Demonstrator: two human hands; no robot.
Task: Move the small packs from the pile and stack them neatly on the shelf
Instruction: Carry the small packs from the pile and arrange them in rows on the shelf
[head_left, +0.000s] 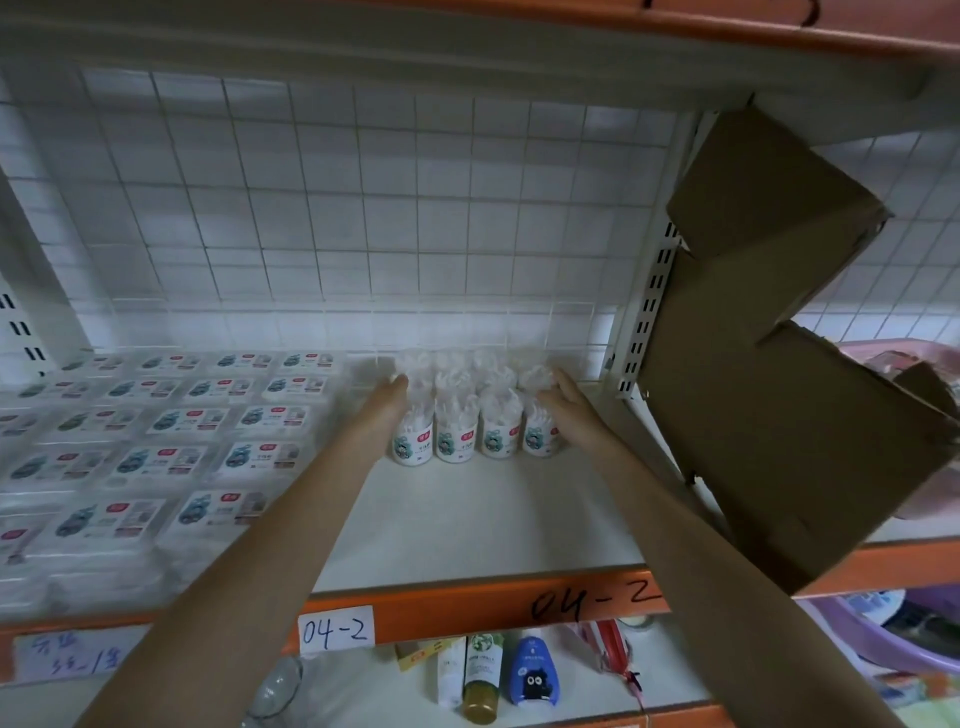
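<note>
Several small round clear packs of cotton swabs (457, 431) stand upright in tight rows near the back of the white shelf (467, 514). Each has a white label with a teal picture and a red mark. My left hand (387, 402) lies with straight fingers against the left side of the group. My right hand (563, 402) lies the same way against the right side, fingertips up by the back packs. Both arms reach in from the front edge. Neither hand holds a pack.
Flat clear boxes (171, 457) with the same labels fill the shelf's left half in stacked rows. A brown cardboard box (779, 395) with raised flaps sits at the right by the upright post (644, 332). A wire grid backs the shelf. Bottles (480, 675) lie on the shelf below.
</note>
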